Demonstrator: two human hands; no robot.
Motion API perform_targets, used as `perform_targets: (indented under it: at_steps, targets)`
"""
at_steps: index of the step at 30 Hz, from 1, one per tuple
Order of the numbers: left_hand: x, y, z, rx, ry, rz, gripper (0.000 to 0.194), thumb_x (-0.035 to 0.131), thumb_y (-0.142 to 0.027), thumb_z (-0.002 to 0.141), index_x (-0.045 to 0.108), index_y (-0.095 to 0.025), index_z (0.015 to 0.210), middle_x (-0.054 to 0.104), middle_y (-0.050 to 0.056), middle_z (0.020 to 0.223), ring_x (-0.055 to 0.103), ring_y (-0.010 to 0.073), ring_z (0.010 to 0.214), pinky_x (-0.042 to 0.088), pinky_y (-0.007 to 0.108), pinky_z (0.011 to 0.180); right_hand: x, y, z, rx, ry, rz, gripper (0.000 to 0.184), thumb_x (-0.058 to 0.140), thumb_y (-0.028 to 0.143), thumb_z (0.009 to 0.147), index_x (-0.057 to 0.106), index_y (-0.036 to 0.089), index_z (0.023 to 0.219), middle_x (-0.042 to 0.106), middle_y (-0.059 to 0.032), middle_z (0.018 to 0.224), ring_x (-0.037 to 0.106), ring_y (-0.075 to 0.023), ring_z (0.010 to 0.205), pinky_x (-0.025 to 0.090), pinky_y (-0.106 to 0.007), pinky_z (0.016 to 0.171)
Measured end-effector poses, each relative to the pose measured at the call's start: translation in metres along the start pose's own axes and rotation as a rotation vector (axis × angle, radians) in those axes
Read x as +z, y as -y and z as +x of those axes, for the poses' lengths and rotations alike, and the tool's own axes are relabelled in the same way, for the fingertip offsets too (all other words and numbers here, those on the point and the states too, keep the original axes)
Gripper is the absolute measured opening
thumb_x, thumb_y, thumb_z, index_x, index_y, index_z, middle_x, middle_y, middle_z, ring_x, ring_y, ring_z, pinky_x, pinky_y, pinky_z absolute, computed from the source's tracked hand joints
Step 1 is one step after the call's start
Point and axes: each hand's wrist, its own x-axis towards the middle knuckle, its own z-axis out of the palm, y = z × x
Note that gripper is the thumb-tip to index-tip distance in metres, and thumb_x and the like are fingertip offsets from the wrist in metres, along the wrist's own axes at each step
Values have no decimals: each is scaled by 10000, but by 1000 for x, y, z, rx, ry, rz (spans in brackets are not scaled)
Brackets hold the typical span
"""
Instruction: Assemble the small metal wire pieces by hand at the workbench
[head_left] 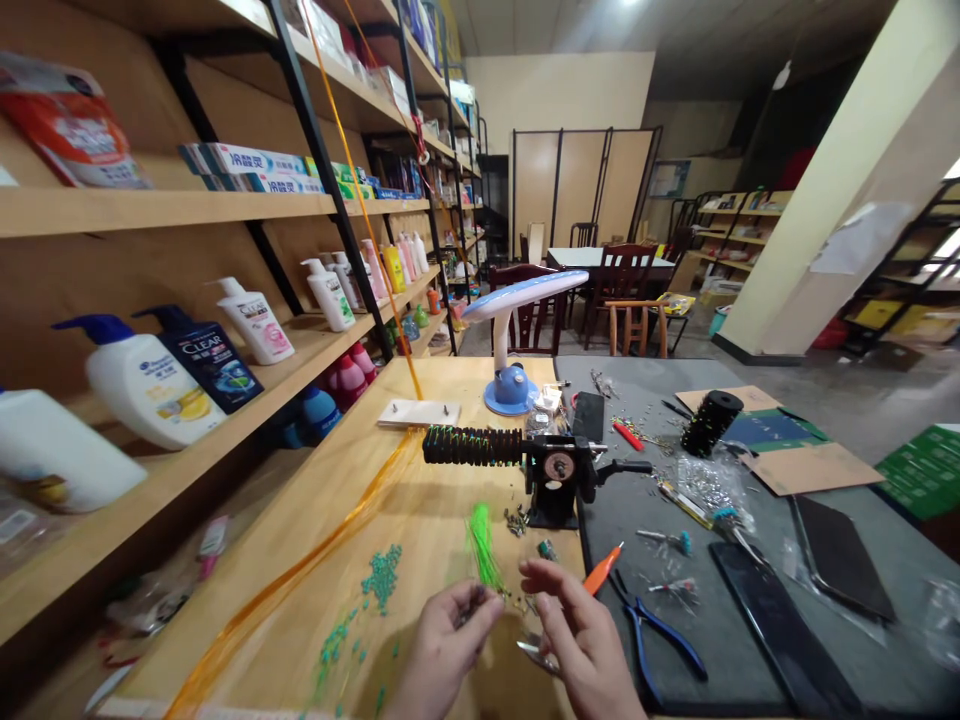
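Note:
My left hand (455, 632) is closed in a pinch, thumb against forefinger, just below a bundle of bright green threads (482, 548). What sits in the pinch is too small to make out. My right hand (576, 632) is half curled beside it, its thumb and forefinger a little apart. A pointed metal blade (537, 657) sticks out from under the right hand; the rest of that tool is hidden by the hand. Above and right of the fingers lies an orange-handled item (604, 570). Small dark and metallic bits lie around the green threads.
A black hand-cranked winder (553, 485) carries a ridged roller (472, 446). Orange threads (322, 553) run from a white block (418, 413). Turquoise beads (382, 578) lie left. Blue pliers (660, 635), phones and a black spool (711, 422) are right. A blue lamp (511, 388) stands behind.

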Motion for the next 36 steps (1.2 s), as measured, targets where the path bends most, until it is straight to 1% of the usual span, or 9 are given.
perform_targets:
  at_steps: [3, 7, 10, 16, 21, 23, 28, 33, 36]
  targets:
    - [0, -2, 0, 41, 7, 25, 356, 775, -503, 672, 661, -166, 676, 531, -48, 550, 426, 98, 489, 312, 194, 448, 11, 1, 5, 72, 66, 174, 506, 566, 601, 863, 598, 215, 1189, 651, -153, 1216, 639, -299, 1075, 571, -321, 659]
    - [1, 0, 1, 146, 8, 53, 318, 766, -469, 695, 676, -166, 653, 650, 11, 624, 570, 165, 620, 452, 236, 585, 21, -7, 9, 141, 142, 274, 519, 634, 621, 804, 617, 179, 1076, 702, -70, 890, 683, -217, 844, 544, -308, 691]
    - [2, 4, 2, 147, 1, 62, 322, 769, -465, 686, 668, -164, 635, 626, 2, 581, 561, 162, 574, 446, 237, 545, 24, -17, 7, 128, 140, 248, 516, 614, 624, 818, 625, 146, 1012, 652, -16, 694, 617, -144, 618, 478, -254, 581]
    - [3, 5, 4, 126, -37, 114, 310, 779, -458, 659, 691, -161, 652, 668, 26, 624, 601, 198, 637, 466, 261, 594, 23, -30, 0, 122, 154, 109, 534, 564, 678, 811, 599, 147, 850, 623, -7, 596, 517, -108, 506, 393, -225, 495]
    - [0, 7, 7, 109, -3, 144, 278, 752, -424, 706, 686, -155, 678, 660, 19, 653, 590, 193, 681, 449, 259, 637, 22, -34, 1, 259, 135, 183, 550, 612, 731, 717, 501, 192, 720, 546, 62, 445, 378, -53, 353, 281, -180, 385]
    - [0, 11, 10, 92, 15, 127, 278, 745, -420, 724, 679, -152, 689, 645, 9, 652, 569, 175, 670, 433, 245, 625, 19, -34, 3, 347, 128, 278, 557, 659, 726, 669, 489, 199, 725, 567, 66, 424, 389, -50, 318, 270, -165, 355]
    - [-2, 21, 14, 19, 11, 57, 328, 747, -462, 731, 652, -148, 731, 574, -29, 629, 448, 101, 546, 308, 193, 470, 10, -32, 8, 446, 58, 484, 519, 800, 598, 614, 511, 187, 746, 758, -54, 695, 709, -162, 590, 359, -140, 366]
    - [-2, 28, 12, -50, 11, -45, 413, 758, -523, 698, 638, -142, 805, 510, -61, 618, 337, 57, 484, 205, 175, 429, 9, -25, 8, 501, -89, 655, 433, 855, 460, 630, 555, 163, 732, 788, -92, 802, 755, -201, 723, 284, -105, 354]
    - [1, 26, 10, -55, 25, -60, 476, 752, -576, 673, 641, -138, 820, 472, -78, 583, 284, 44, 450, 177, 186, 423, 7, -22, 7, 535, -165, 769, 417, 892, 399, 596, 577, 159, 724, 797, -89, 811, 759, -201, 736, 294, -102, 362]
